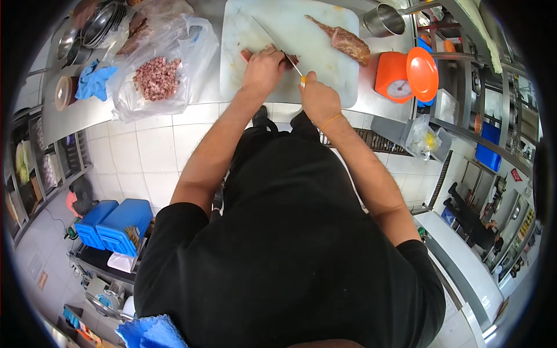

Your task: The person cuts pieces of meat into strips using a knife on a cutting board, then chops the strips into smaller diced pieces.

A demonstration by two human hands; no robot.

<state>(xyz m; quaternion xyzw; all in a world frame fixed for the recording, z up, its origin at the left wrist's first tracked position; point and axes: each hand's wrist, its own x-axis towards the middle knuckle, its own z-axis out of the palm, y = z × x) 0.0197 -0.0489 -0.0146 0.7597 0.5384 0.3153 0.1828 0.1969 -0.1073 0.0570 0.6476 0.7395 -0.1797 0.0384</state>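
A long knife (277, 46) with a yellow-and-white handle is held in my right hand (320, 100), its blade slanting up and left over the white cutting board (325, 81). My left hand (264, 71) presses on a strip of dark red meat (246, 55) lying on the board, its fingers bent and drawn together beside the blade. Part of the strip is hidden under those fingers. A larger piece of cured meat (350, 45) with a thin end rests at the board's upper right, apart from both hands.
Left of the board, diced meat (157, 78) lies on a clear plastic bag (191, 87), near a blue cloth (94, 80) and stacked bowls (104, 24). To the right are an orange scale (393, 75) and a metal pot (384, 20). Another person (473, 223) is far right.
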